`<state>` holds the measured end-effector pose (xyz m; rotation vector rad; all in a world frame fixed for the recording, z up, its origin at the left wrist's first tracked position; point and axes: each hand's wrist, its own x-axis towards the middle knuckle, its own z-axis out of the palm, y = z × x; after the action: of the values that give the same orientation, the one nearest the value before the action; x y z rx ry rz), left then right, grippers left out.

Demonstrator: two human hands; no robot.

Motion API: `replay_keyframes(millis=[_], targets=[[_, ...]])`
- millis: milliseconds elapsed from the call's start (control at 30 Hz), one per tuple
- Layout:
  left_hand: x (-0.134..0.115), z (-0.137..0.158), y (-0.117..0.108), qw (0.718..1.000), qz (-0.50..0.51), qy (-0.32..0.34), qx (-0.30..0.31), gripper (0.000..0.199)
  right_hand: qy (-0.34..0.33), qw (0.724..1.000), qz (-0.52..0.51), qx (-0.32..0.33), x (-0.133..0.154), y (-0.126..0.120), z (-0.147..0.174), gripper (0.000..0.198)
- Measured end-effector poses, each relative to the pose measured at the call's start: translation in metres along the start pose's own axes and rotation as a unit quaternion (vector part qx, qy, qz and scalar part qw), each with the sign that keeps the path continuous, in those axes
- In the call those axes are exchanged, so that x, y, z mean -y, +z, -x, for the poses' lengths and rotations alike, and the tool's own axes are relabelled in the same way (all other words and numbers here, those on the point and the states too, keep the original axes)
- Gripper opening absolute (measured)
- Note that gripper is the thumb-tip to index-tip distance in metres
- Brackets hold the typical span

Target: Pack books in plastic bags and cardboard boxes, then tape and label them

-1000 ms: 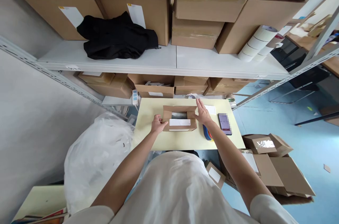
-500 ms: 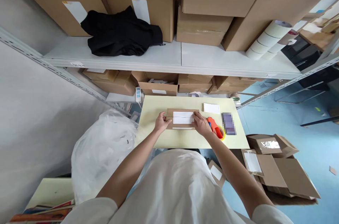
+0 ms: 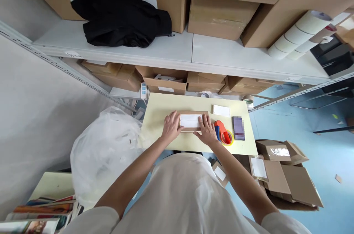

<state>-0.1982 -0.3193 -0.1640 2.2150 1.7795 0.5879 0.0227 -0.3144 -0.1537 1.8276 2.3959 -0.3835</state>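
Observation:
A small cardboard box (image 3: 193, 112) lies flat on the pale yellow table (image 3: 160, 103), with a white label (image 3: 190, 121) on its top and a thin line running across that label. My left hand (image 3: 171, 127) rests on the box's left end, fingers stretched forward and thumb apart near the label's edge. At the other end, my right hand (image 3: 207, 131) lies flat over the label's right edge, its thumb spread toward me. Just right of that hand is a red and blue tape dispenser (image 3: 223, 133) with a yellow-edged roll.
A stack of white labels (image 3: 221, 110) and a blurred purple item (image 3: 238, 128) lie on the table's right side. Behind is a shelf (image 3: 177, 55) with cartons, black clothing (image 3: 124, 16) and label rolls (image 3: 300, 35). A white plastic bag (image 3: 102, 153) stands left; flattened cartons (image 3: 287, 175) lie right.
My left hand has shifted from gripping the box's left edge to lying on its end with fingers stretched. The right hand has flattened, thumb now spread. The camera view has tilted down.

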Motion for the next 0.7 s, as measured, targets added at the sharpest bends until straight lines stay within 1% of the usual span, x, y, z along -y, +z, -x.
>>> replay_keyframes(millis=[67,100,200,267,300,333,400,433,467,533,600,633,700], targets=[[-0.016,-0.003,0.000,0.995,-0.052,0.058,0.057,0.072,-0.003,1.000,-0.008,-0.002,0.002,0.003,-0.001,0.089],[-0.023,-0.005,0.003,0.992,-0.070,0.072,0.081,0.076,-0.006,1.000,-0.018,-0.003,0.001,0.004,-0.001,0.091],[-0.037,-0.008,0.014,0.984,-0.109,0.062,0.126,0.076,-0.041,0.996,-0.073,-0.014,-0.008,0.007,0.000,0.091],[-0.039,-0.009,0.021,0.980,-0.130,0.048,0.143,0.072,-0.061,0.990,-0.122,-0.036,-0.025,0.011,0.009,0.083],[-0.038,-0.008,0.024,0.978,-0.138,0.046,0.149,0.071,-0.049,0.987,-0.143,-0.056,-0.037,0.014,0.015,0.075],[-0.037,-0.008,0.025,0.977,-0.143,0.047,0.153,0.071,-0.019,0.984,-0.157,-0.078,-0.050,0.018,0.023,0.067],[-0.035,-0.006,0.027,0.975,-0.149,0.049,0.157,0.071,0.070,0.979,-0.162,-0.102,-0.078,0.028,0.040,0.054],[-0.035,-0.006,0.027,0.974,-0.152,0.049,0.158,0.072,0.106,0.978,-0.154,-0.091,-0.091,0.033,0.046,0.048],[-0.035,-0.005,0.027,0.974,-0.153,0.048,0.158,0.074,0.133,0.978,-0.143,-0.066,-0.102,0.038,0.050,0.044],[-0.037,-0.005,0.026,0.974,-0.155,0.044,0.157,0.079,0.162,0.979,-0.124,0.012,-0.117,0.045,0.051,0.039],[-0.039,-0.004,0.026,0.975,-0.155,0.039,0.157,0.084,0.186,0.972,-0.116,0.088,-0.122,0.050,0.044,0.039],[-0.039,-0.004,0.027,0.975,-0.153,0.036,0.158,0.085,0.200,0.966,-0.116,0.116,-0.121,0.051,0.038,0.040],[-0.040,-0.004,0.028,0.976,-0.145,0.030,0.158,0.083,0.223,0.957,-0.115,0.148,-0.119,0.052,0.028,0.042]])
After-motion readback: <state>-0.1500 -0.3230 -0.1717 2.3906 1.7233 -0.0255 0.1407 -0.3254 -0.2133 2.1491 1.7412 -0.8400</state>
